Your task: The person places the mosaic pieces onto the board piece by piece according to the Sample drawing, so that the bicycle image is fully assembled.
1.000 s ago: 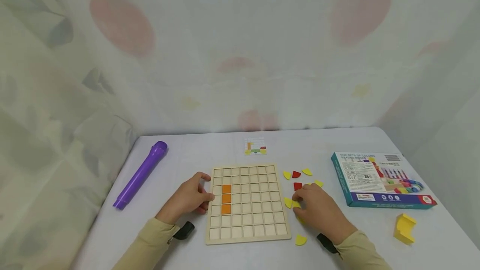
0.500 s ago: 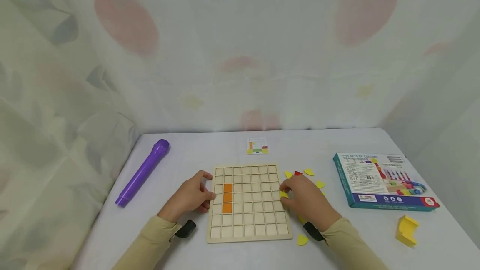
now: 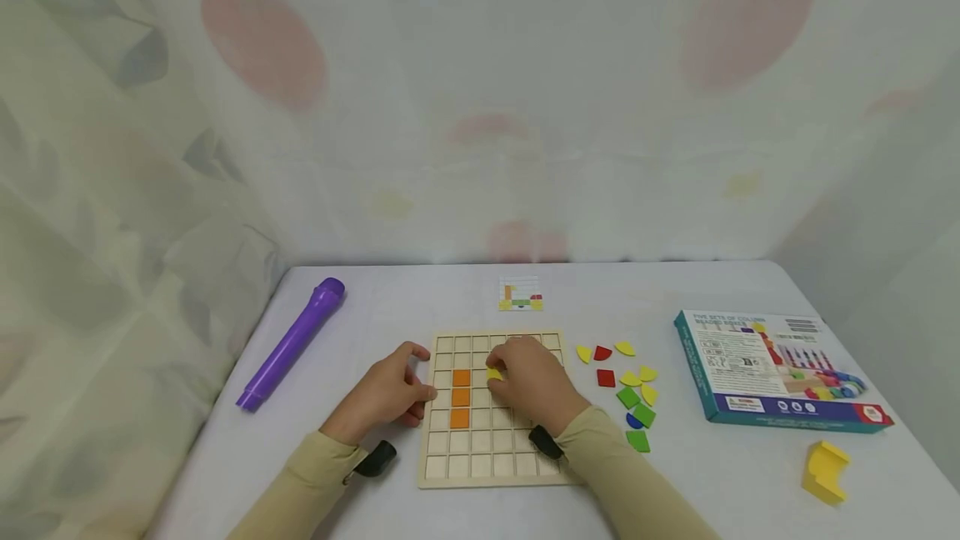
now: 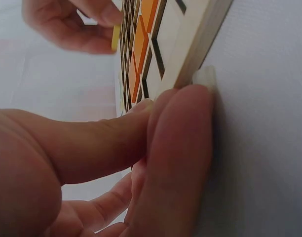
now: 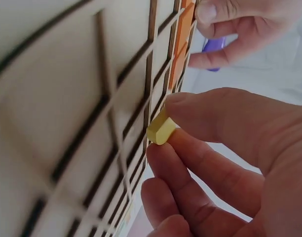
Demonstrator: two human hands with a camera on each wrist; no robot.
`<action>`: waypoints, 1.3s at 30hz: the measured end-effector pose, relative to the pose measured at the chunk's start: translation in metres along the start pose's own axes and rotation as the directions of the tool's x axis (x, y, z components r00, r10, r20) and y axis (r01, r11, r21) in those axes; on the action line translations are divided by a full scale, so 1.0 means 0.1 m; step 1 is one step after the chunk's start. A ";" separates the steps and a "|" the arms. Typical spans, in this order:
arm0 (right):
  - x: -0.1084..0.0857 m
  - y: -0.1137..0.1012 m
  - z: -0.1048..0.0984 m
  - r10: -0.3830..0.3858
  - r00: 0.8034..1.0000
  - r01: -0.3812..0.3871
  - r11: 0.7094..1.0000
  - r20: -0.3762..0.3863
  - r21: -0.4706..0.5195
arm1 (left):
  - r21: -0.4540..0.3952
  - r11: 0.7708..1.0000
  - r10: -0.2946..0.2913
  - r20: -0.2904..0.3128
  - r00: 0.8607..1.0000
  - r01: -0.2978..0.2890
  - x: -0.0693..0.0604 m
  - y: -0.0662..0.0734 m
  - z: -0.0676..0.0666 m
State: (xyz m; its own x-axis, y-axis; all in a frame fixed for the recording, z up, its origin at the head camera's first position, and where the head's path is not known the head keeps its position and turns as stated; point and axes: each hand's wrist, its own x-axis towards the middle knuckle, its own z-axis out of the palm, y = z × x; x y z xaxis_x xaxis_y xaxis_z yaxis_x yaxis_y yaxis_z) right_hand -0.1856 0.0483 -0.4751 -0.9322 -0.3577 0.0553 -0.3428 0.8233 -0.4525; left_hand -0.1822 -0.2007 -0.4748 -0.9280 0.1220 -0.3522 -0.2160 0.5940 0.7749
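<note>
My right hand (image 3: 536,382) is over the middle of a wooden grid board (image 3: 480,442), pinching a small yellow piece (image 5: 162,127) between thumb and fingers just above the cells. In the head view only a bit of this yellow piece (image 3: 493,374) shows. Three orange square tiles (image 3: 461,397) fill a column in the board's left part. At the left edge, my left hand (image 3: 386,394) grips the board's rim with thumb and fingers; its wrist view shows the fingertips against the wooden frame (image 4: 203,42).
Right of the board lie several loose pieces: yellow quarter-rounds (image 3: 625,348), a red square (image 3: 606,378), green squares (image 3: 628,397) and a blue piece (image 3: 633,421). Behind stands a pattern card (image 3: 521,293). A purple microphone (image 3: 292,346), boxed set (image 3: 780,369) and yellow block (image 3: 826,472) lie farther out.
My right hand has picked up a yellow piece from beside the board and carried it left over the grid, uncovering the loose pieces. The left hand stays at the board's edge.
</note>
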 end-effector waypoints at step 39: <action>0.04 -0.19 0.08 -0.034 0.999 0.035 0.999 0.017 -0.040 | -0.007 1.000 -0.001 0.014 1.000 0.001 0.00 -0.01 0.01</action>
State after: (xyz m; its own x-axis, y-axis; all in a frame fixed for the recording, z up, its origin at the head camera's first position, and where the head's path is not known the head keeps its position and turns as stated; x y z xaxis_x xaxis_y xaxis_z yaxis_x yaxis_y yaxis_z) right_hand -0.1819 0.0274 -0.4733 -0.9180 -0.3928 0.0556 -0.3791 0.8274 -0.4142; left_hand -0.1816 -0.2010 -0.4760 -0.9232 0.1327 -0.3606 -0.2193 0.5885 0.7782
